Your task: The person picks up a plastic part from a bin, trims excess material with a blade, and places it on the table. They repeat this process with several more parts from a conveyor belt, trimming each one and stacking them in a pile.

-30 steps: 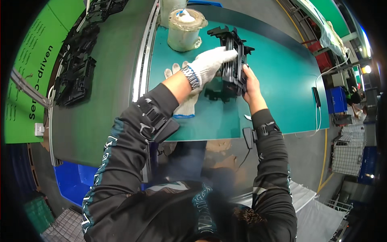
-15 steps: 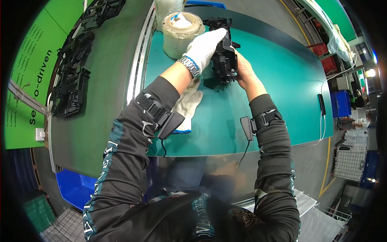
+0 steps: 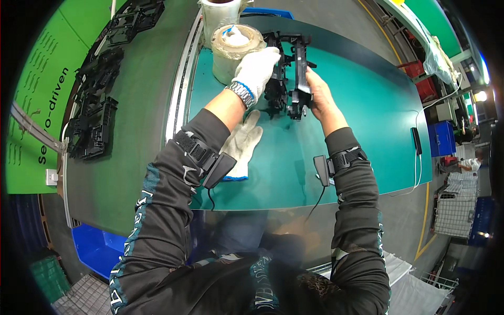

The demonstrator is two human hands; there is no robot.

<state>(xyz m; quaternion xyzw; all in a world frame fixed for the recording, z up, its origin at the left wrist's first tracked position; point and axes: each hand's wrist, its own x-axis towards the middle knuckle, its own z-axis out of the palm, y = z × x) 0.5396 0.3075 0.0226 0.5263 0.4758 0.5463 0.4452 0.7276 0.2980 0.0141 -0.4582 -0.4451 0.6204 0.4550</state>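
Note:
Over the teal table top, both of my hands hold a black plastic frame part (image 3: 298,71), long and full of openings. My left hand (image 3: 256,71), in a white knit glove with a metal watch at the wrist, grips its left side. Bare, my right hand (image 3: 319,94) closes on the right edge, the fingers partly hidden behind the part. Just beyond the left hand stands a thick roll of clear film (image 3: 229,56). Below the left wrist an empty white glove (image 3: 242,144) with a blue cuff edge lies flat on the table.
On the left runs a dark green conveyor belt (image 3: 144,131) carrying several similar black parts (image 3: 94,123). A second roll (image 3: 220,13) stands behind the first. A black device (image 3: 417,140) with a white cable lies at the table's right edge. A blue bin (image 3: 97,247) sits lower left.
The black part has turned in my hands, so its open frame side now shows more. My left hand has shifted slightly left and nearer to me.

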